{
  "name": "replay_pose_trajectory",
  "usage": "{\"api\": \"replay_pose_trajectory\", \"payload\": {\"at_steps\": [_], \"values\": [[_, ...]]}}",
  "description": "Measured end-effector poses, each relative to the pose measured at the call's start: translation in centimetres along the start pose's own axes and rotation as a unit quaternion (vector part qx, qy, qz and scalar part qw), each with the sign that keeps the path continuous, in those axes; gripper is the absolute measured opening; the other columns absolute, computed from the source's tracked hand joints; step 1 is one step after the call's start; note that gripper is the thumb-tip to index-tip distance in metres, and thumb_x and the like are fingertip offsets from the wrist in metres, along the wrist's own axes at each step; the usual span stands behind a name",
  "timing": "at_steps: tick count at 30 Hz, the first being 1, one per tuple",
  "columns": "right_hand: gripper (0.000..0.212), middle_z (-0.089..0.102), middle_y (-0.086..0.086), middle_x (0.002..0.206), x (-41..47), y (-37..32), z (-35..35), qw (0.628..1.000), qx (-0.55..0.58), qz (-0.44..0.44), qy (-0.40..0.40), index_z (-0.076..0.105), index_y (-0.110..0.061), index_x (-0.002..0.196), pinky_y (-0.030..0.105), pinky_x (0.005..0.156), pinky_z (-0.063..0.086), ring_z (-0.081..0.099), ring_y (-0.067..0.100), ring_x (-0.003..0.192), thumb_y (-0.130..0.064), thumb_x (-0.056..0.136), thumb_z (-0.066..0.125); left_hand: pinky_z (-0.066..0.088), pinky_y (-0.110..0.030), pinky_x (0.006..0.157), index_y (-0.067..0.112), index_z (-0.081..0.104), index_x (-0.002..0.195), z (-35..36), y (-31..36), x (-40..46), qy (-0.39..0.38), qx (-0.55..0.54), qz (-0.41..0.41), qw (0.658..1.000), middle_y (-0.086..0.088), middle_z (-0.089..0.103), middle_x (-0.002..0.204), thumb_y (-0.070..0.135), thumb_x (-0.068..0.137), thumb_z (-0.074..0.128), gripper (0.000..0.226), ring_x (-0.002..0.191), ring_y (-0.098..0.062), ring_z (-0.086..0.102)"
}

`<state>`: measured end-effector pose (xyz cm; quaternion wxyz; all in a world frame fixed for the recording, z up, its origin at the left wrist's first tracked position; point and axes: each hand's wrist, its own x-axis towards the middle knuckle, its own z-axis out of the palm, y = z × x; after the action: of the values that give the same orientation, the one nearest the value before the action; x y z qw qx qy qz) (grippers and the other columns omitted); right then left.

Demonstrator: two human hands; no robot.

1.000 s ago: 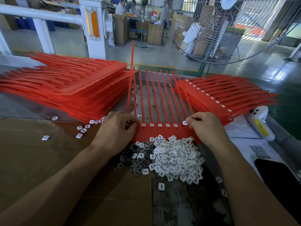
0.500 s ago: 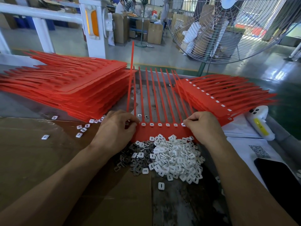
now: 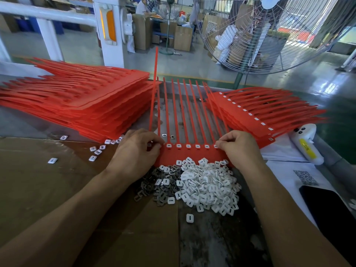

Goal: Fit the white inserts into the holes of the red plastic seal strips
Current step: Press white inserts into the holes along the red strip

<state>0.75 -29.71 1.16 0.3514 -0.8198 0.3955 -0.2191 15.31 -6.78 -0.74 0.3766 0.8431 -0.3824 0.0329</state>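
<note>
A red seal strip sheet (image 3: 192, 154) lies flat in front of me, its thin tails pointing away. A row of white inserts (image 3: 187, 146) sits in its holes. My left hand (image 3: 134, 154) grips the sheet's left end with curled fingers, hiding the holes there. My right hand (image 3: 240, 149) pinches the sheet's right end at the last hole with thumb and fingertips. A heap of loose white inserts (image 3: 210, 187) lies just in front of the sheet, with dark metal clips (image 3: 154, 186) mixed in on its left.
A tall stack of red strip sheets (image 3: 77, 106) fills the left. A smaller stack with inserts fitted (image 3: 256, 116) lies at the right. Stray inserts (image 3: 96, 151) dot the cardboard. A white device (image 3: 306, 145), papers and a black phone (image 3: 331, 211) sit at the right. A large fan (image 3: 269, 33) stands behind.
Both hands stayed at the sheet's ends; the right hand's fingertips shifted slightly at the last hole. The sheet has not moved.
</note>
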Motion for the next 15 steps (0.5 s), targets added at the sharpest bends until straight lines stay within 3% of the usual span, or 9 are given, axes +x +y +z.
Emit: {"api": "replay_pose_trajectory", "payload": {"at_steps": [12,15], "values": [[0.013,0.067,-0.015,0.08,0.4,-0.11,0.47,0.996,-0.088,-0.012,0.012,0.066,-0.03,0.079,0.028,0.063,0.048,0.063,0.006,0.076,-0.025,0.09,0.071,0.044,-0.039,0.101,0.037,0.073,0.108,-0.02,-0.04,0.07,-0.005,0.003,-0.006,1.0,0.015,0.064,0.113,0.032,0.096,0.063,0.017,0.115,-0.01,0.046],[0.007,0.064,-0.018,0.085,-0.13,0.11,0.49,0.996,-0.083,-0.026,0.016,0.067,-0.029,0.086,0.031,0.07,0.046,0.063,0.008,0.085,-0.027,0.092,0.07,0.043,-0.038,0.1,0.037,0.073,0.108,-0.06,0.05,0.08,-0.005,0.001,-0.01,1.0,0.014,0.064,0.113,0.031,0.096,0.063,0.017,0.114,-0.01,0.046]]}}
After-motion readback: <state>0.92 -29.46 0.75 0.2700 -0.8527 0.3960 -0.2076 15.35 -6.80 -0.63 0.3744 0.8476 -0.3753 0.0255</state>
